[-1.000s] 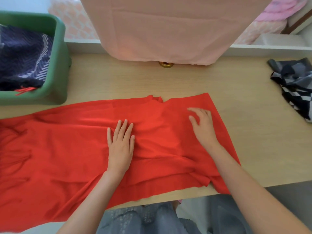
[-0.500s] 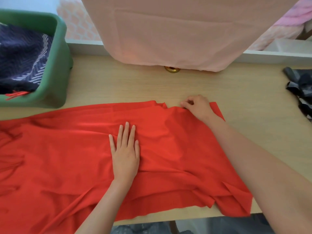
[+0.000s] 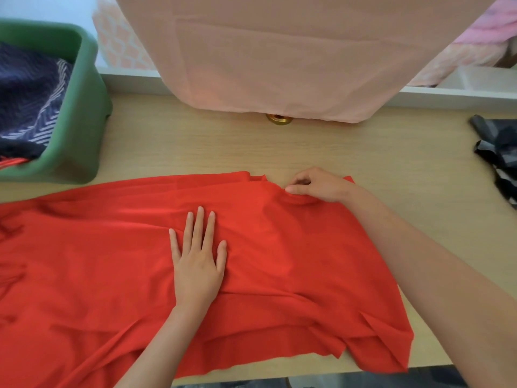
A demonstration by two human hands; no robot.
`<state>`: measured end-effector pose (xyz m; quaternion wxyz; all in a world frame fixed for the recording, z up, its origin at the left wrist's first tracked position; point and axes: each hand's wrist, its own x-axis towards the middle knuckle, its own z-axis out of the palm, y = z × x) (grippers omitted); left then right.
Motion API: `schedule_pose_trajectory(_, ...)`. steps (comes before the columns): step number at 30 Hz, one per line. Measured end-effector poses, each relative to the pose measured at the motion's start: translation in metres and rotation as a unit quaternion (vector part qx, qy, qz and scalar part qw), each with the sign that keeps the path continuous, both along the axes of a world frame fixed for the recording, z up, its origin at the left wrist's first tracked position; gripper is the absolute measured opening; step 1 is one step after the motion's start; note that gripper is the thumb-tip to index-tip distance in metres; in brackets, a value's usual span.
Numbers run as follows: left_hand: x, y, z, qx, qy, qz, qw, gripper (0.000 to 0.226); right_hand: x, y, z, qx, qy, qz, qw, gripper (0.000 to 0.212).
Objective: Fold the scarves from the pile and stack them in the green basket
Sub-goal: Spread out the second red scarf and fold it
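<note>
Right hand (image 3: 316, 184) has moved to the red scarf (image 3: 279, 247) far edge, now pinching it; left hand (image 3: 197, 261) stays flat, pinning it. Fold starting.

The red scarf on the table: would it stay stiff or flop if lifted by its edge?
Probably floppy: the thin red fabric scarf bunches where the right hand pinches its far edge. Likely light, draping limply over the wooden table's front edge.

Pale wooden tabletop (image 3: 335, 147) right across the view, softly and evenly lit. Along its far edge runs a white ledge (image 3: 458, 93). A peach-pink cloth (image 3: 279, 57) hangs in front, with a small round brass fitting (image 3: 279, 119) peeking out beneath. Pink patterned fabric (image 3: 120, 46) lies beyond.
</note>
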<state>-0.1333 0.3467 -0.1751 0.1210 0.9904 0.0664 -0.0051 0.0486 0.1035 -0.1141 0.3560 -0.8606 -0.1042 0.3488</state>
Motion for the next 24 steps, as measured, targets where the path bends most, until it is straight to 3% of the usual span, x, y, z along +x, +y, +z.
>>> schedule_pose_trajectory(5,-0.001,0.0,0.001,0.0,0.003,-0.001,1.0,0.061,0.002,-0.006,-0.004,-0.031,-0.014,0.012,0.999,0.011)
schedule_pose_trajectory(7,-0.001,0.0,0.001,0.002,0.003,-0.001,1.0,0.062,0.004,-0.009,-0.003,-0.039,-0.063,-0.031,0.997,0.016)
schedule_pose_trajectory(9,0.0,0.0,0.001,0.001,0.002,-0.002,1.0,0.062,0.009,-0.015,-0.003,-0.067,-0.116,-0.081,0.988,0.008)
schedule_pose_trajectory(13,0.0,0.001,0.0,0.005,0.008,-0.004,1.0,0.061,0.014,-0.045,-0.003,-0.215,-0.188,-0.162,0.945,0.019)
schedule_pose_trajectory(17,0.0,0.001,0.0,0.015,0.007,-0.008,1.0,0.06,0.013,-0.085,0.006,-0.335,-0.173,-0.174,0.91,0.02)
schedule_pose_trajectory(20,0.0,0.0,-0.001,0.021,0.005,-0.012,1.0,0.059,0.008,-0.098,-0.002,-0.319,-0.157,-0.176,0.918,0.019)
schedule_pose_trajectory(24,0.001,-0.001,-0.001,0.024,0.005,-0.011,1.0,0.059,-0.001,-0.101,-0.017,-0.209,-0.196,-0.239,0.928,0.021)
